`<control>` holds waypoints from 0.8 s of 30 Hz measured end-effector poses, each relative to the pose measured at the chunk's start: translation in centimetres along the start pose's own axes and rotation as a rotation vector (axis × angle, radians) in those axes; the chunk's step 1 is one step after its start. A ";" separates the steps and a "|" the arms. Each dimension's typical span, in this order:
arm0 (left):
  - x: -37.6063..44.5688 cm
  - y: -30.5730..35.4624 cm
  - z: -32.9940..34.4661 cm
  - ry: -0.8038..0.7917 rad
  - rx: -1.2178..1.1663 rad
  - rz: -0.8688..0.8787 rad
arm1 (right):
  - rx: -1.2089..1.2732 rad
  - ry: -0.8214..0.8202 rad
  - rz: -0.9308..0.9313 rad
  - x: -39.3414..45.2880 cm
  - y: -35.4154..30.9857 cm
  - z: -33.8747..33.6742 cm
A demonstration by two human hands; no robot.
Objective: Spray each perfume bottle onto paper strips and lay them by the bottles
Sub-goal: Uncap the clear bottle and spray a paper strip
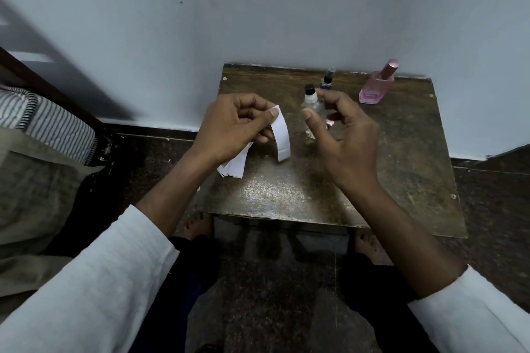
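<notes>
Over a small, worn brown table [329,180] set against a pale wall [258,8], a seated person in white sleeves works with perfume and paper. Left hand [229,129] pinches a white paper strip [281,135] between thumb and forefinger near its top end, the other fingers curled in; the strip curves downward and hangs free above the tabletop. Below that hand, a loose stack of strips [236,165] lies on the table near its left edge, partly hidden by the wrist.

Right hand [344,135] hovers just right of the held strip, fingers spread and loosely bent, gripping nothing. Directly behind it stands a clear bottle [311,100] with a black cap, its lower body seen between thumb and fingers; whether any fingertip touches it cannot be told. Just behind that one stands a dark blue bottle [327,80], upright, near the wall. A pink bottle [375,86] with a rosy cap stands well apart to the right, at the table's far edge.

At left, a striped cushion [51,123] rests on a seat with a dark wooden frame. Bare feet [198,226] show on the dark speckled floor [487,209] beneath the near edge of the table.
</notes>
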State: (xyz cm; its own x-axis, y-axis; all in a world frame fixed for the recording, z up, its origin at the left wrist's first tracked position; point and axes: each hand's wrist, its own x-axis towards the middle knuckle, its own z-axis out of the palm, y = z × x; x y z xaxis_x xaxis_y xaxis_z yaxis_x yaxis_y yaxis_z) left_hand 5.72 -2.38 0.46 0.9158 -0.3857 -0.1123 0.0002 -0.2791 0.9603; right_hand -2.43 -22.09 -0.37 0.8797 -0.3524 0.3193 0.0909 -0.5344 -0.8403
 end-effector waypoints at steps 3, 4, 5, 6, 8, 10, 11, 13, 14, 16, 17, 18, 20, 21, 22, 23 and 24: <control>0.0 -0.3 -0.4 -0.025 0.002 -0.013 | 0.051 0.024 0.023 0.9 -0.3 0.6; -0.1 -0.3 -0.5 -0.036 0.007 -0.016 | 0.060 0.029 0.029 1.2 -0.3 0.9; -0.1 -0.4 -0.7 -0.049 0.016 -0.016 | 0.060 0.033 0.032 1.4 -0.2 1.2; -0.1 -0.4 -0.8 -0.059 0.025 -0.016 | 0.051 0.034 0.032 1.7 0.0 1.6; -0.2 -0.5 -1.0 -0.071 0.036 -0.019 | 0.024 0.034 0.027 2.0 0.4 2.2; -0.3 -0.6 -1.1 -0.080 0.044 -0.022 | 0.011 0.029 0.016 2.4 0.8 2.7; -0.3 -0.7 -1.1 -0.087 0.052 -0.021 | 0.008 0.027 0.008 2.6 1.1 2.9; -0.3 -0.8 -1.1 -0.095 0.066 -0.015 | 0.016 0.029 -0.002 2.9 1.4 3.3; -0.3 -0.8 -1.1 -0.097 0.068 -0.012 | 0.031 0.032 -0.002 3.1 1.5 3.5; -0.3 -0.8 -1.1 -0.096 0.074 -0.005 | 0.049 0.040 -0.001 3.4 1.5 3.9; -0.3 -0.8 -1.0 -0.091 0.079 -0.003 | 0.045 0.042 -0.002 3.6 1.5 4.1; -0.4 -0.9 -1.0 -0.084 0.084 -0.003 | 0.037 0.044 -0.003 3.7 1.5 4.3; -0.4 -1.0 -0.8 -0.075 0.088 -0.006 | 0.016 0.049 -0.008 4.0 1.6 4.8; -0.4 -1.1 -0.8 -0.075 0.088 -0.010 | 0.010 0.049 -0.010 4.2 1.6 5.0; -0.4 -1.2 -0.7 -0.079 0.088 -0.014 | 0.008 0.045 -0.010 4.4 1.7 5.1; -0.3 -1.3 -0.7 -0.083 0.089 -0.018 | 0.001 0.038 -0.011 4.6 1.7 5.2; -0.2 -1.3 -0.8 -0.086 0.093 -0.020 | -0.014 0.028 -0.017 4.8 1.8 5.3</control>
State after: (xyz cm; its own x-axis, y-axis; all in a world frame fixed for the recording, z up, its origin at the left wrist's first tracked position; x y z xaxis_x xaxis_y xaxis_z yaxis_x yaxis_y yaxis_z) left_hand 5.80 -1.25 -0.59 0.8782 -0.4522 -0.1560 -0.0231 -0.3658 0.9304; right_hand 4.38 -20.65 -2.66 0.8646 -0.3642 0.3462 0.0994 -0.5514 -0.8283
